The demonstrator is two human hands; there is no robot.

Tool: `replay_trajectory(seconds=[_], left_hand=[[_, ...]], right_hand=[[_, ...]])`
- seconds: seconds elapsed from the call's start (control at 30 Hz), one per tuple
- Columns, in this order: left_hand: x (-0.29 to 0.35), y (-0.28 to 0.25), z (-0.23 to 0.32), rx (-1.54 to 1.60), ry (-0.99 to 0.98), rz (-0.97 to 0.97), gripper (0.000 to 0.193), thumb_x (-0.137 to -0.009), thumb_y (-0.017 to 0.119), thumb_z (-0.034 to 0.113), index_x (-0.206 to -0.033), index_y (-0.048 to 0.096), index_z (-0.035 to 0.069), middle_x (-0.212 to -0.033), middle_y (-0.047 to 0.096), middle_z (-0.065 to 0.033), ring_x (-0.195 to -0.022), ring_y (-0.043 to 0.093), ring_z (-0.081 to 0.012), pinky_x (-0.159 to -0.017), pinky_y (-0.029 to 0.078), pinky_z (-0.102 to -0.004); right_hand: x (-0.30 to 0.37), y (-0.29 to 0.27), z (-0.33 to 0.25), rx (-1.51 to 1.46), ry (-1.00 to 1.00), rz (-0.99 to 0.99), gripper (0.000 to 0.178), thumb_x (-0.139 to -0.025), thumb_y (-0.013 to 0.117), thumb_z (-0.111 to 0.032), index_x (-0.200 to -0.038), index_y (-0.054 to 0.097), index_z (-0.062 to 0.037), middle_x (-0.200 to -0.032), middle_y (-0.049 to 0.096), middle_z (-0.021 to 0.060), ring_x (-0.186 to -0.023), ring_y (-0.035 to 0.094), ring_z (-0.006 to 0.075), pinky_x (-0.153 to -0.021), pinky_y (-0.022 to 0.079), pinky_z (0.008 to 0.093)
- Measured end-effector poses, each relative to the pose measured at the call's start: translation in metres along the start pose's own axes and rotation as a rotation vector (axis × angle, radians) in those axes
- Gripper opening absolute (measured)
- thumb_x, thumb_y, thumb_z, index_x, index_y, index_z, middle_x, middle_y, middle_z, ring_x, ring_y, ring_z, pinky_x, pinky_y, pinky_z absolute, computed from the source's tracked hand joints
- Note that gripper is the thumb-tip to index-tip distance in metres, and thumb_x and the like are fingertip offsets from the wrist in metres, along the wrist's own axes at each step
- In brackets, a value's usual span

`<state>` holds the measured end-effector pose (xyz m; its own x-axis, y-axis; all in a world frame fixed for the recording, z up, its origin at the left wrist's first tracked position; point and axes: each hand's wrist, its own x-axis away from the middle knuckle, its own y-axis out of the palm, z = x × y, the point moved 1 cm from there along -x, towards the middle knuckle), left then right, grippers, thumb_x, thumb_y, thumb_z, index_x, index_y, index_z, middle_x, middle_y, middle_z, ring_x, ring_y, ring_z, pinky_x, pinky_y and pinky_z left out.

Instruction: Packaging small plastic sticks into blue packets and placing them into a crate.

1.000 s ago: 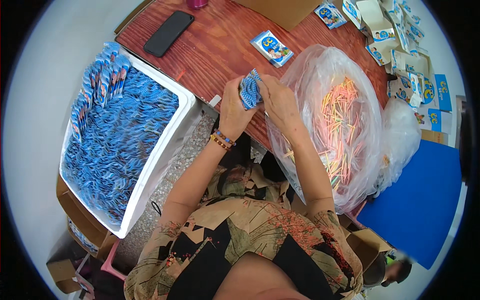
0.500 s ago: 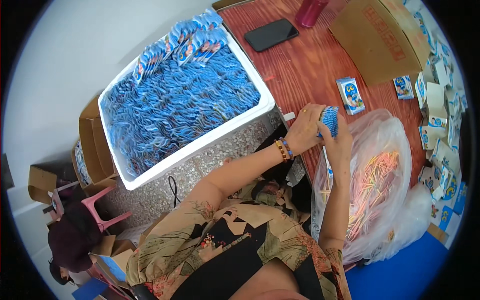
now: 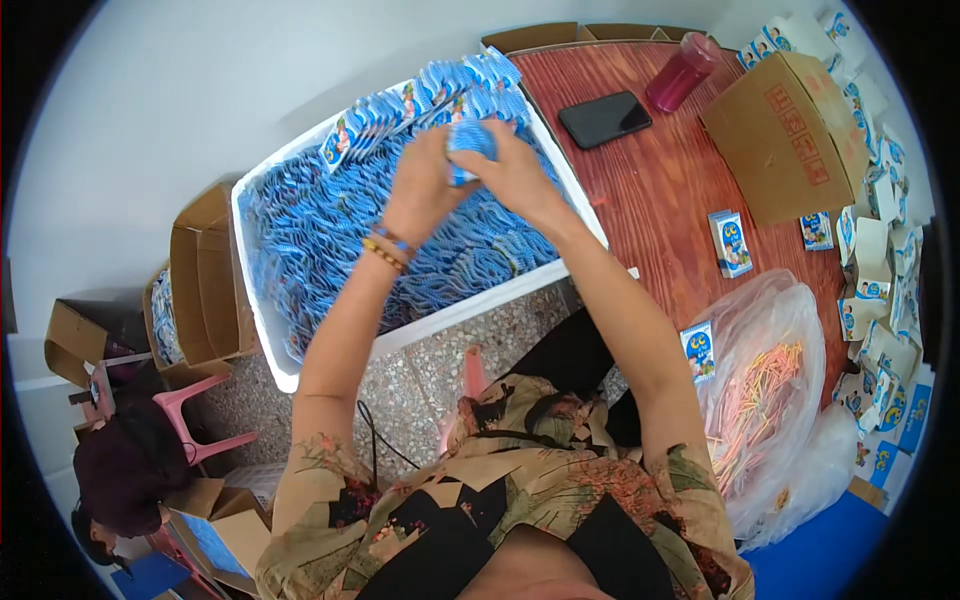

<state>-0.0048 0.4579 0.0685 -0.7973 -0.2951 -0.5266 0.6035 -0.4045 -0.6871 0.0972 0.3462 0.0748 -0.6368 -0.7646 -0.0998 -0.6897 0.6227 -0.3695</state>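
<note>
A bundle of small blue-and-white packets (image 3: 471, 140) is between my two hands, above a big white foam box (image 3: 500, 298). My left hand (image 3: 418, 188) closes on the bundle's left side, and a pair of beaded bracelets circles that wrist. On the other side my right hand (image 3: 515, 178) grips it, thumb laid across the front. Packed rows of blue packets (image 3: 300, 250) fill the box beneath. More packets (image 3: 350, 138) lie stacked with their printed faces showing along the box's far edge, just beyond my hands.
The red wooden table (image 3: 640, 190) holds a phone (image 3: 605, 120), a pink bottle (image 3: 684, 72), a cardboard carton (image 3: 785, 140) and a small packet stack (image 3: 731, 243). A plastic bag (image 3: 760, 395) contains thin coloured sticks. Small boxes (image 3: 875, 270) crowd the right. Another person (image 3: 130, 470) sits lower left.
Both hands have moved left with the packets, from over the table to above the foam box. The view has shifted too, showing more of the table's far side.
</note>
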Motion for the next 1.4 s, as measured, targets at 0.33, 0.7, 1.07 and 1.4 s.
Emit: replay_trajectory(seconds=[0.33, 0.7, 1.07, 1.4], left_hand=[[-0.013, 0.016, -0.127, -0.261, -0.048, -0.054, 0.09, -0.058, 0.088, 0.026, -0.131, 0.044, -0.001, -0.105, 0.053, -0.0156, -0.098, 0.052, -0.0329, -0.086, 0.044, -0.043], [0.002, 0.016, -0.117, -0.17, -0.026, 0.112, 0.102, -0.06, 0.088, 0.028, -0.142, 0.034, 0.004, -0.127, 0.045, -0.0194, -0.115, 0.044, -0.0369, -0.099, 0.036, -0.0462], [0.001, 0.026, -0.117, -0.466, 0.055, 0.006, 0.08, -0.073, 0.076, 0.04, -0.14, 0.042, 0.013, -0.137, 0.043, -0.0099, -0.126, 0.039, -0.0308, -0.103, 0.026, -0.0486], [-0.005, 0.001, -0.119, -0.328, 0.171, -0.181, 0.092, -0.071, 0.077, 0.041, -0.143, 0.035, 0.006, -0.141, 0.042, -0.0136, -0.131, 0.037, -0.0327, -0.108, 0.025, -0.0473]], right_hand=[[-0.081, 0.071, 0.028, 0.123, 0.081, -0.007, 0.071, -0.086, 0.06, -0.039, -0.128, 0.041, 0.0152, -0.128, 0.048, 0.0347, -0.121, 0.049, 0.0425, -0.099, 0.041, 0.0427], [-0.051, 0.047, 0.032, 0.632, -0.468, 0.122, 0.043, -0.088, 0.061, -0.019, -0.125, 0.053, 0.0007, -0.133, 0.049, 0.0175, -0.127, 0.044, 0.0336, -0.099, 0.038, 0.0441], [-0.013, 0.025, 0.033, 0.689, -0.369, 0.033, 0.043, -0.088, 0.061, -0.013, -0.129, 0.05, -0.0037, -0.138, 0.046, 0.0135, -0.133, 0.037, 0.0326, -0.105, 0.031, 0.0451], [0.177, -0.097, 0.044, 0.401, -0.013, 0.231, 0.026, -0.088, 0.059, -0.006, -0.115, 0.059, -0.0053, -0.125, 0.055, 0.0131, -0.113, 0.055, 0.0315, -0.095, 0.045, 0.0373]])
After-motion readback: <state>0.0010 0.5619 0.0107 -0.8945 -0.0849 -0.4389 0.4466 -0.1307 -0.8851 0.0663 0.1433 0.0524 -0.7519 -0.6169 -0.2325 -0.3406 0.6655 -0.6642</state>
